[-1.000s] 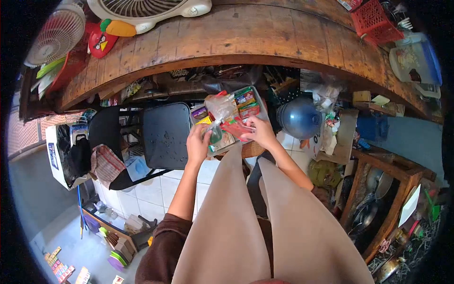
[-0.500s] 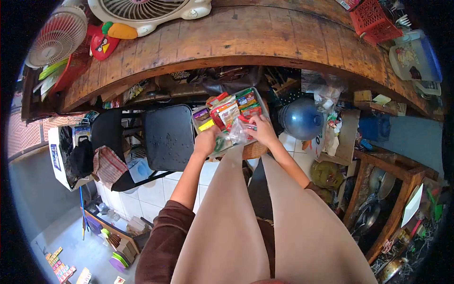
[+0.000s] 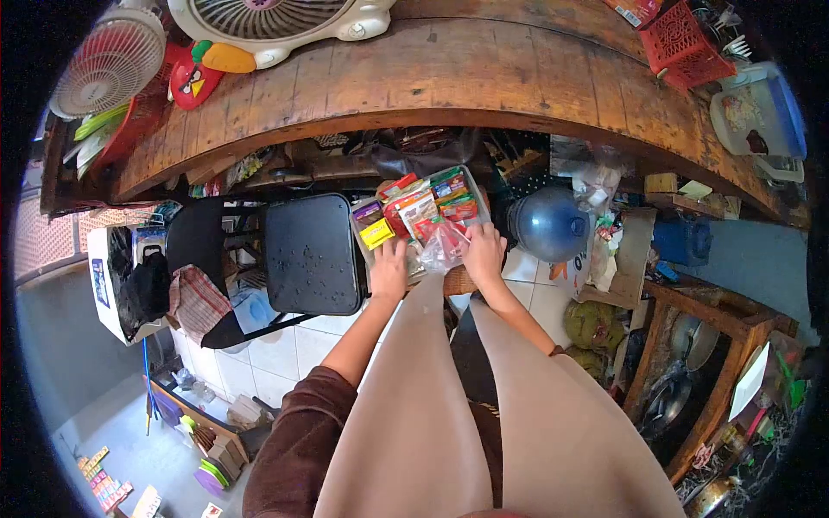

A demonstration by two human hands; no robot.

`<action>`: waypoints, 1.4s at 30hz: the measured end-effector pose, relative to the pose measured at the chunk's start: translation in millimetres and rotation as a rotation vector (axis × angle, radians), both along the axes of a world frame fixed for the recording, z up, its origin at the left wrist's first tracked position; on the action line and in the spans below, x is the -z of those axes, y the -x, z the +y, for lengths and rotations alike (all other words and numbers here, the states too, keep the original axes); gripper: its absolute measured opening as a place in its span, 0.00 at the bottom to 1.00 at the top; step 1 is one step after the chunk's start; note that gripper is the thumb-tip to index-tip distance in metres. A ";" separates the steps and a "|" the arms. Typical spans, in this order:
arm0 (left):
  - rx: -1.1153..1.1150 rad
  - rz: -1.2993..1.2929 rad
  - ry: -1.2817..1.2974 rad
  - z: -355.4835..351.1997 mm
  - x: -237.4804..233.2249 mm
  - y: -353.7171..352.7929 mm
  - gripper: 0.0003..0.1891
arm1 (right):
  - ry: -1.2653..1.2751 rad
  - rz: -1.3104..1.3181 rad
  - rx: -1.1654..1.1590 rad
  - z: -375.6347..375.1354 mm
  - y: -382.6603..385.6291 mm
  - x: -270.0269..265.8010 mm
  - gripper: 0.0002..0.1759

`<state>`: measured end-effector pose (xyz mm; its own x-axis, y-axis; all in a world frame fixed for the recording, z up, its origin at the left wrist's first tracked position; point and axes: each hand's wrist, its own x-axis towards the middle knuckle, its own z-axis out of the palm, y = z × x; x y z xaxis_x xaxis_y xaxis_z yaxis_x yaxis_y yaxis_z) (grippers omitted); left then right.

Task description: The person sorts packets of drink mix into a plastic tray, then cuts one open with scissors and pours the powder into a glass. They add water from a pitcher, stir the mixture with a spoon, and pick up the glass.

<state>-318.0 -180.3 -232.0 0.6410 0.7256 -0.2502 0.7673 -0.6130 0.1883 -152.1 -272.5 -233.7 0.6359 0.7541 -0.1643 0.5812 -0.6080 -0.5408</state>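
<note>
A shallow grey box (image 3: 480,197) full of colourful packets stands just beyond my knees. My left hand (image 3: 389,274) is at its near left corner, fingers stretched forward and apart, just below a small yellow packet (image 3: 376,233). At the near right side, my right hand (image 3: 485,255) has its fingers bent, with thumb and fingertips against a crumpled clear plastic bag (image 3: 444,250). Something red shows through that bag. A white and red packet (image 3: 416,210) lies on top in the middle. The fingertips of both hands are partly hidden among the packets.
A wooden table (image 3: 414,82) curves across beyond the box. A black chair seat (image 3: 313,252) with droplets is on the left, a blue water jug (image 3: 549,224) on the right. Farther right is a wooden rack (image 3: 699,302) with pans; a fan (image 3: 276,22) sits on the table.
My left hand has loosened from its closed pose and spread its fingers at the box's near corner. The clear bag has shifted slightly right, and my right hand has moved slightly nearer to me.
</note>
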 end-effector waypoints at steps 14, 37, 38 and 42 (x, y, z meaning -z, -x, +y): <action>0.122 0.072 0.368 22.2 23.4 12.5 0.26 | 0.057 0.039 -0.290 13.2 -22.1 29.7 0.20; -0.454 -0.930 -0.639 319.6 -219.2 -403.7 0.38 | -0.540 -0.570 -0.162 287.0 -309.2 -198.8 0.18; -0.534 -0.912 -0.656 326.3 -219.3 -408.2 0.41 | -0.618 -0.585 -0.145 305.4 -312.0 -191.0 0.18; -0.541 -0.729 -0.493 335.7 -219.9 -403.4 0.51 | -0.564 -0.542 -0.188 328.0 -305.2 -183.0 0.35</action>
